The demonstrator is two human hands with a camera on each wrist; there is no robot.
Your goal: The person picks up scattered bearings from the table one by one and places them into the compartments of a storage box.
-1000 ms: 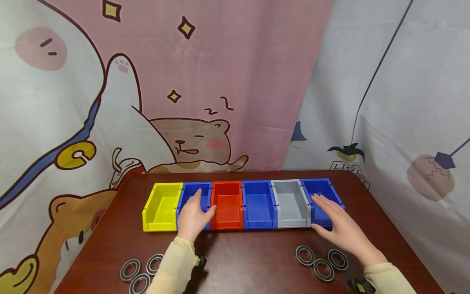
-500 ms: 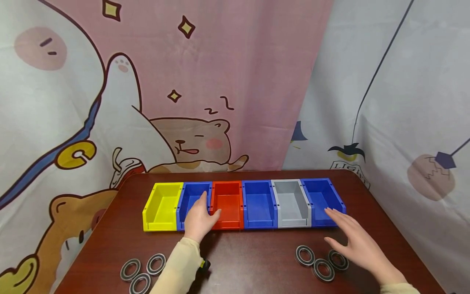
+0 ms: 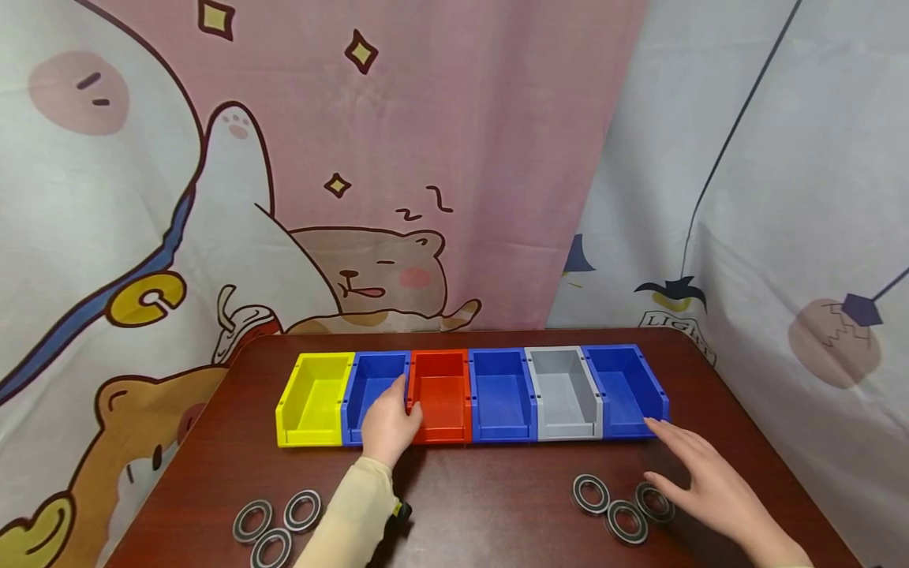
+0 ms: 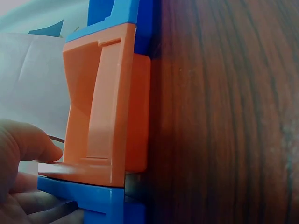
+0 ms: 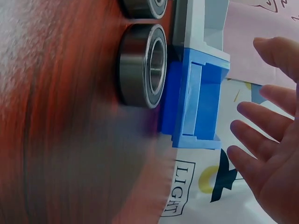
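Note:
My left hand [image 3: 389, 426] straddles the adjoining side walls of the red bin [image 3: 440, 432] and the left blue bin [image 3: 365, 386]. Its thumb [image 4: 46, 149] lies against the red side while the fingers reach down the blue side, pinching the walls. Toward the right, my right hand [image 3: 717, 481] hovers with spread fingers and holds nothing. It is just in front of the rightmost blue bin [image 3: 621, 394], partly beside a bearing [image 3: 654, 502]. Two more bearings, a left one [image 3: 591, 494] and a front one [image 3: 626, 522], lie near it.
The row of joined bins also has a yellow bin [image 3: 312, 402], a middle blue bin [image 3: 501, 398] and a grey bin [image 3: 564, 402]. More bearings [image 3: 252, 521] lie at the table's left front. A printed curtain [image 3: 525, 158] hangs behind the brown table [image 3: 490, 505].
My left hand has moved slightly right and lowered from over the left blue bin onto the wall beside the red bin. My right hand has drawn back toward me and right from the rightmost bin.

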